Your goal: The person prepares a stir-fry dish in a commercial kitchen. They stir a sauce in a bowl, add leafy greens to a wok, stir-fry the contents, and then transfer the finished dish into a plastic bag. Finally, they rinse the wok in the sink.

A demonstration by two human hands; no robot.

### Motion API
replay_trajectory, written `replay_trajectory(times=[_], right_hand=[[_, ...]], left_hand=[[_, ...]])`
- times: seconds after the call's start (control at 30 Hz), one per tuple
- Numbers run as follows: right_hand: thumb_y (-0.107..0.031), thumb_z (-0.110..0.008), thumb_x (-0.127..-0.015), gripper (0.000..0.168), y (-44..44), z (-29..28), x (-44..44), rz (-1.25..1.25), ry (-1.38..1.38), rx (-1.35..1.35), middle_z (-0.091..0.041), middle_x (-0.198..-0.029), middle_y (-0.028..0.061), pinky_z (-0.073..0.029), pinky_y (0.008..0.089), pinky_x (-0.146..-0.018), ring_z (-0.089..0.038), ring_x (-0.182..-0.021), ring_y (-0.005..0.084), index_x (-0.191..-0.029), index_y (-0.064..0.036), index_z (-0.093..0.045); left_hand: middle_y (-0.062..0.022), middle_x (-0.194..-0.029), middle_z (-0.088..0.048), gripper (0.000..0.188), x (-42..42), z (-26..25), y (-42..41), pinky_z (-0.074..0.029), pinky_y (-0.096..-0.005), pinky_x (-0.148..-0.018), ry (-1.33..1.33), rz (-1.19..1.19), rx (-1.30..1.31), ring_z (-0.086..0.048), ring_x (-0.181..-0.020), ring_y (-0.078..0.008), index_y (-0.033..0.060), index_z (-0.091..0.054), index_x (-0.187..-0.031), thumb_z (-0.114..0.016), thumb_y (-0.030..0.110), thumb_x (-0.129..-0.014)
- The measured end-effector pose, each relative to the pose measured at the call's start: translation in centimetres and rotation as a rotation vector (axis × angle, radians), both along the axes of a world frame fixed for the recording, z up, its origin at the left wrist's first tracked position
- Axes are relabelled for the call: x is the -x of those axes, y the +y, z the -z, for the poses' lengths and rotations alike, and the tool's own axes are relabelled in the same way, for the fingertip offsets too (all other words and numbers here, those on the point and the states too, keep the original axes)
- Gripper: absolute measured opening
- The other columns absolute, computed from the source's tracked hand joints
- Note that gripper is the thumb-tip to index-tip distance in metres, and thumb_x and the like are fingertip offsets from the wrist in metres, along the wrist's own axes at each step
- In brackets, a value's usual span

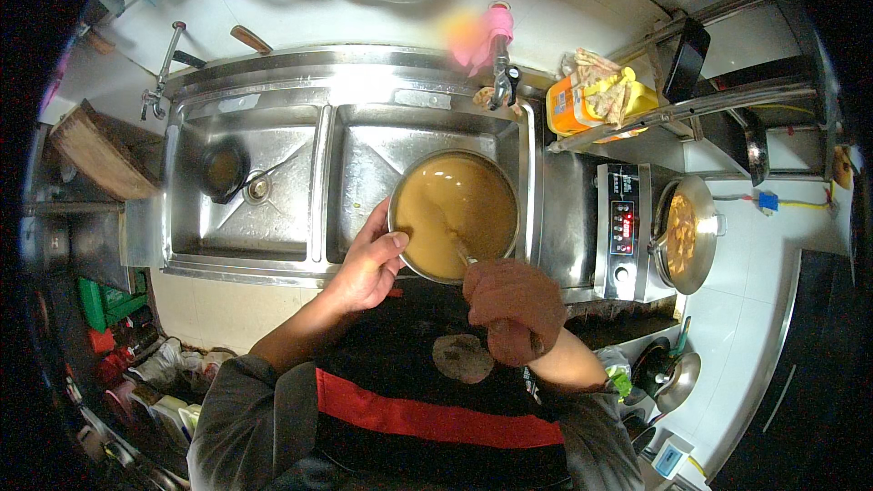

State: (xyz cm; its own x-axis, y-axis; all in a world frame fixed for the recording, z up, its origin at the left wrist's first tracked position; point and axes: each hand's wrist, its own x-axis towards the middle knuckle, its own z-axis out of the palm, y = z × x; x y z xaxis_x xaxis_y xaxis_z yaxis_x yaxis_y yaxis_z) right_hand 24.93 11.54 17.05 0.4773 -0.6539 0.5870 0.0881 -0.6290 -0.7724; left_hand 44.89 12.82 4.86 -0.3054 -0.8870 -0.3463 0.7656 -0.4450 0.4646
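A round metal bowl point(516, 218) of smooth tan liquid point(470, 198) is held up over the near side of the right sink basin. My left hand point(372, 262) grips its left rim, thumb on top and fingers underneath. In my right hand point(515, 307) is the handle of a metal utensil point(465, 251) that dips into the liquid; its submerged end is hidden, so I cannot tell its kind. A faint line runs through the liquid's surface up from the utensil.
Left sink basin point(273, 129) holds a small dark pan point(225, 169). A faucet point(503, 85) with pink cloth hangs over the right basin. An induction cooker point(622, 232) with a lit display stands right, beside a wok point(702, 235) of food. A yellow-orange jug point(573, 109) sits behind.
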Motion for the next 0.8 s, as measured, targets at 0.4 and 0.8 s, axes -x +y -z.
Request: replay_trajectory(times=[0.4,0.8], right_hand=[[-0.015,-0.053,-0.093,0.013,-0.8,2.4,1.3,0.339,-0.211,-0.470,-0.052,-0.064,0.0058,-0.036,0.0297,-0.050,-0.039,-0.049,0.0116,-0.097,-0.003,-0.054],[-0.015,-0.054,-0.094,0.016,-2.6,2.6,1.5,0.171,-0.295,-0.502,-0.040,-0.055,0.0035,-0.033,0.0315,-0.048,-0.036,-0.047,0.0121,-0.085,-0.002,-0.051]], left_hand=[[-0.0145,-0.134,-0.052,0.075,-0.1,1.6,0.2,-0.050,-0.0387,-0.102,-0.006,0.039,-0.002,-0.056,-0.120,-0.0241,0.0041,-0.019,-0.155,-0.055,0.002,-0.089],[-0.0147,-0.134,-0.052,0.073,-0.2,1.2,-0.2,-0.049,-0.0407,-0.102,-0.002,0.039,0.007,-0.057,-0.120,-0.0253,0.0026,-0.022,-0.154,-0.056,0.005,-0.089]])
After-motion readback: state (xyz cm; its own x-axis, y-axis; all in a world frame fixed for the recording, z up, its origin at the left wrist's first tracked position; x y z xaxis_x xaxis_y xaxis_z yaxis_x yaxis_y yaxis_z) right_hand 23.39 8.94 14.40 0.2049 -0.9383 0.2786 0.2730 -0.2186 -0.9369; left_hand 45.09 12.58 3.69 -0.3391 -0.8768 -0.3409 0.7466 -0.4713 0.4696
